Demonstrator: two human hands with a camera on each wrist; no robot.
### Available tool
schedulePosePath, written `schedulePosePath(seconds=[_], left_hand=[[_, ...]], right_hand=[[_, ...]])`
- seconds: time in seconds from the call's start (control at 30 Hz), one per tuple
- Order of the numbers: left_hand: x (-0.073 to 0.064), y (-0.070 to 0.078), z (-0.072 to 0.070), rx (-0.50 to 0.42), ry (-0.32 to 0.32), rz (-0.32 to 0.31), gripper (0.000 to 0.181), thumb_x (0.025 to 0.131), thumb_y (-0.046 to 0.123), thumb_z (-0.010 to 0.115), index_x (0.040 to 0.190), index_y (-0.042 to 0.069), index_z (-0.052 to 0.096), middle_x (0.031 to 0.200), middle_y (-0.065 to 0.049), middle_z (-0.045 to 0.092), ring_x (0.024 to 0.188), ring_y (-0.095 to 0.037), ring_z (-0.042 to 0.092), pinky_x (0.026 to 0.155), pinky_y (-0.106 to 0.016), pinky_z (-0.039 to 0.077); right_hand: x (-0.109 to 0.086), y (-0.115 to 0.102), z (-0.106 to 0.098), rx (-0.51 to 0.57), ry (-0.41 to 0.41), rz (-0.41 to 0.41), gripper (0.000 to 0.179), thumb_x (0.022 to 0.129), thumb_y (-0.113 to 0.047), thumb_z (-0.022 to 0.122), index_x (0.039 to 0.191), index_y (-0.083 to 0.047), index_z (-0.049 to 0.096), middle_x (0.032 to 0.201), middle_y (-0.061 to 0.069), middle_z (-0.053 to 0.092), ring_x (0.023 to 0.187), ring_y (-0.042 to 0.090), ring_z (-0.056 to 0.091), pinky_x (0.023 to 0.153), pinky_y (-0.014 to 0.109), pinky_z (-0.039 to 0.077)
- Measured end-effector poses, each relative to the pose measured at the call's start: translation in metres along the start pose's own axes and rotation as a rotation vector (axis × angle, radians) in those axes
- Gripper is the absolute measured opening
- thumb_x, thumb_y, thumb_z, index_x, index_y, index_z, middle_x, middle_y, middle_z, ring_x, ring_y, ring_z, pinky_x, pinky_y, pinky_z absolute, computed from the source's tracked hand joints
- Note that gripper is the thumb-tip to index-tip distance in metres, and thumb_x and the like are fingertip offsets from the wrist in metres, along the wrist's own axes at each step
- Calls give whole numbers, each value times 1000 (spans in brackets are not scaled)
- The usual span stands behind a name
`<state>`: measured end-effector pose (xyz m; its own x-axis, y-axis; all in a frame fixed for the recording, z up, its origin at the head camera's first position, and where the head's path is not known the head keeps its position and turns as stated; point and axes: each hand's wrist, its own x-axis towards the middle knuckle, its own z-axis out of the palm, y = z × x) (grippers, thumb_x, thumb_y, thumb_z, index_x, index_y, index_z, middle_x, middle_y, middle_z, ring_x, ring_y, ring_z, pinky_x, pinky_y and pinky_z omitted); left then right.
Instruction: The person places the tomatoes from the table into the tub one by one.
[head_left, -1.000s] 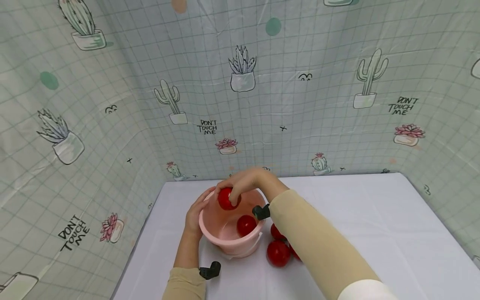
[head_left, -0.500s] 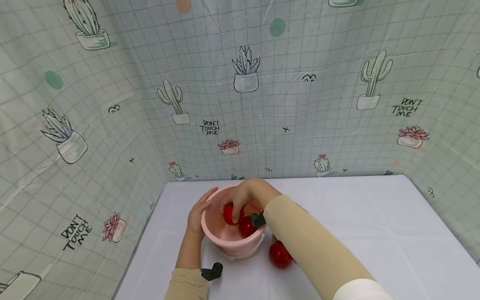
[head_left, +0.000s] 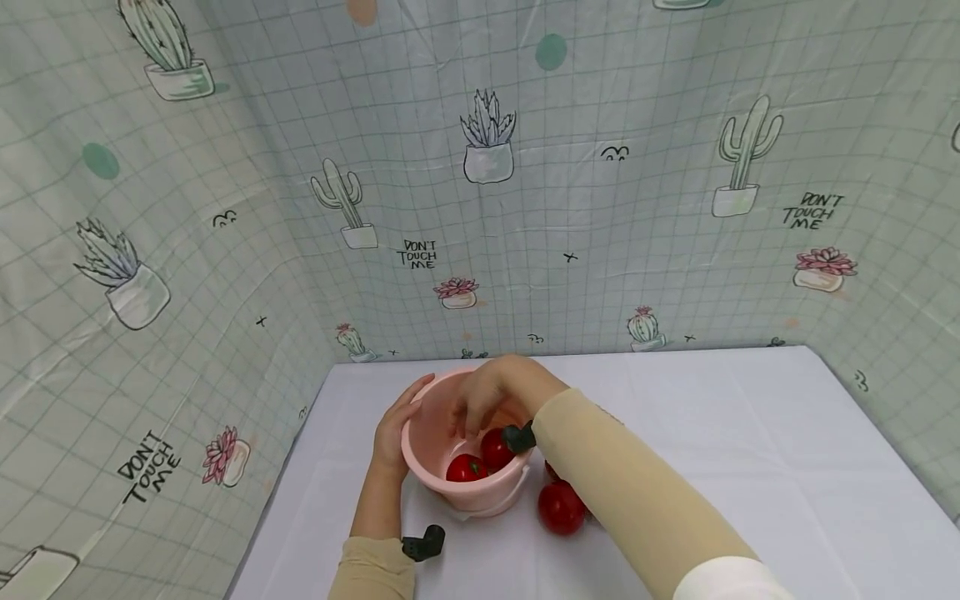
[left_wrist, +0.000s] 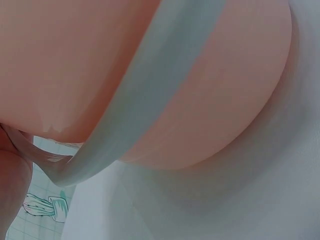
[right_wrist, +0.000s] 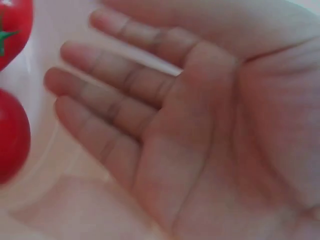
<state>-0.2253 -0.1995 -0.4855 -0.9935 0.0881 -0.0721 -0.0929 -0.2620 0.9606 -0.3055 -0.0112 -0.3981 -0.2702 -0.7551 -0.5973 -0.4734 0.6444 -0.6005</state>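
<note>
A pink bucket (head_left: 468, 497) with a pale handle (left_wrist: 145, 85) stands on the table. My left hand (head_left: 392, 429) rests on its left side, fingers laid along the outer wall up near the rim. My right hand (head_left: 483, 397) reaches down inside the bucket with nothing in it. In the right wrist view the palm (right_wrist: 200, 145) shows bare, with loosely extended fingers. Two red tomatoes lie on the bucket's floor: a tomato with a green stem (head_left: 467, 468) nearer the front, and another tomato (head_left: 496, 450) beside it, partly hidden by the dark wrist camera.
Right of the bucket, a red tomato (head_left: 561, 507) lies on the white table (head_left: 750, 467), with more red fruit partly hidden behind the right sleeve (head_left: 637, 492). A cactus-printed cloth (head_left: 555, 200) hangs behind and at both sides.
My right hand lowered a tomato into the bucket and let it go; that tomato now lies at the front of the floor. The left hand stays at the bucket's side.
</note>
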Motion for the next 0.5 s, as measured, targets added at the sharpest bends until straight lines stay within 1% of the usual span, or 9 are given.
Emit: schedulePosePath(seconds=[0.1, 0.17, 0.23, 0.33, 0.4, 0.5], left_hand=[[0, 0, 0, -6, 8, -15, 50, 98, 19, 33, 146, 18, 48, 156, 5, 41, 146, -15, 32, 121, -33, 27], [0, 0, 0, -9, 6, -21, 50, 99, 19, 33, 146, 19, 48, 156, 5, 41, 146, -15, 33, 121, -34, 27], [0, 1, 1, -10, 7, -23, 50, 99, 19, 33, 146, 19, 48, 156, 6, 41, 146, -15, 33, 121, -35, 27], [-1, 2, 2, -17, 3, -12, 50, 99, 19, 33, 146, 18, 47, 156, 4, 41, 146, -15, 33, 122, -36, 26], [-2, 2, 2, -21, 4, -9, 49, 99, 19, 33, 146, 18, 47, 156, 4, 41, 146, -15, 32, 122, -37, 26], [-4, 2, 3, -27, -3, -6, 49, 100, 18, 31, 147, 17, 47, 157, 4, 40, 147, -15, 31, 122, -37, 26]], right_hand=[[-7, -2, -2, -57, 36, -52, 41, 88, -27, 68, 128, -22, 65, 121, -9, 64, 114, 9, 54, 102, 33, 47], [-12, -1, -3, -69, 60, -91, 42, 88, -27, 67, 130, -21, 64, 126, -6, 64, 115, 9, 54, 101, 30, 48], [-19, 0, -4, -55, 80, -122, 43, 89, -27, 66, 131, -18, 62, 131, -1, 63, 115, 9, 56, 100, 30, 49], [-29, 6, -5, -69, 133, -164, 43, 91, -29, 64, 131, -16, 61, 132, 3, 63, 115, 9, 57, 99, 29, 49], [-37, 10, -4, -74, 170, -181, 42, 91, -31, 64, 131, -16, 61, 130, 2, 64, 115, 9, 57, 100, 29, 48], [-50, 18, 1, -56, 225, -197, 40, 92, -31, 63, 131, -20, 61, 126, -4, 65, 117, 10, 58, 103, 29, 46]])
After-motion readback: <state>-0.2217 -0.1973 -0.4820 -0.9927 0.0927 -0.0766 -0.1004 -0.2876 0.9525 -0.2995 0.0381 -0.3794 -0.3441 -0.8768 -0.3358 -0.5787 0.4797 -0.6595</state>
